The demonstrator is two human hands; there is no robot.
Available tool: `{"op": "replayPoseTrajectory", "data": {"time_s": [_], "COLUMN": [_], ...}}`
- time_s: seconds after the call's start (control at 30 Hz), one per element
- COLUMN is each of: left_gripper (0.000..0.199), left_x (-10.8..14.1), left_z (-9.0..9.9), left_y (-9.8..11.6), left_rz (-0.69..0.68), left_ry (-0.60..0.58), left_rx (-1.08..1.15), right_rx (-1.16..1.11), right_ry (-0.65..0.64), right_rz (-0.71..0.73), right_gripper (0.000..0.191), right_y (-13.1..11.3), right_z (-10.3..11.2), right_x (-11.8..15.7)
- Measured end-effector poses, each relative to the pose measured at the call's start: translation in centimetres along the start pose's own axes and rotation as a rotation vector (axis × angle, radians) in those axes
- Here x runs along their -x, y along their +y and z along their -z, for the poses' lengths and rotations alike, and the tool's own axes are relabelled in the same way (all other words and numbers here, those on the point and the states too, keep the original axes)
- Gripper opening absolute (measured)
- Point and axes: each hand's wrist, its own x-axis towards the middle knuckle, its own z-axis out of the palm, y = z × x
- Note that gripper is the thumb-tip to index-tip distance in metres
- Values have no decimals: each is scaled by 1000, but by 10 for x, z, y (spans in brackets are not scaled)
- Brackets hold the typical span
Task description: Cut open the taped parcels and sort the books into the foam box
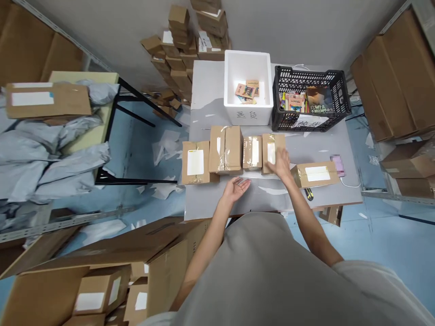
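Note:
Several taped cardboard boxes stand in a row on the grey table (210,203). My right hand (280,164) rests with spread fingers at the right side of a labelled box (268,141), seemingly touching it. My left hand (235,188) is palm up, fingers apart and empty, just in front of the big box (224,145). Between those two boxes sits a small box (252,154). At the row's left end is another labelled box (195,163). A long box (316,174) lies to the right of my right forearm, with a yellow-and-black cutter (309,194) beside it.
A white foam bin (248,115) and a black crate (282,118), both holding books or small packs, stand at the table's back. Stacked boxes (180,63) lean by the wall. A side table (112,90) with grey parcels is left; a large carton (166,271) of boxes stands front left.

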Motion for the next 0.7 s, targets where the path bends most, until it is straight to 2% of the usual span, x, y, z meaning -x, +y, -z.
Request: {"op": "replayPoseTrajectory", "data": {"time_s": [0.1,0.2,0.33,0.5,0.57,0.6,0.63,0.7], "left_gripper": [21,17,27,41,39,39,40,45], "left_x": [-12,-22,-32,-38,-36,-34,-31,-21], "left_z": [-23,-45,-76,-111,-111,-106,-96,-62], "left_y": [-10,-12,-2,13,13,12,11,7], "left_rz": [20,3,-66,-179,-181,-162,-134,-81], "left_ry": [-18,-46,-46,-56,-57,-53,-40,5], "left_rx": [-22,-54,-104,-53,-57,-68,-77,-68], "right_rx": [-32,-106,-158,-134,-118,-124,-138,-177], "right_ry": [-80,-124,-62,-30,-27,-17,-1,43], "right_rz": [-139,-114,-49,-34,-32,-21,-8,11], "right_gripper": [118,111,98,92,89,87,83,78], "right_y": [41,50,40,23,19,19,20,27], "right_z": [-13,-27,-30,-15,-10,-9,-8,-9], "right_x": [36,46,25,-16,-23,-22,-18,-3]}}
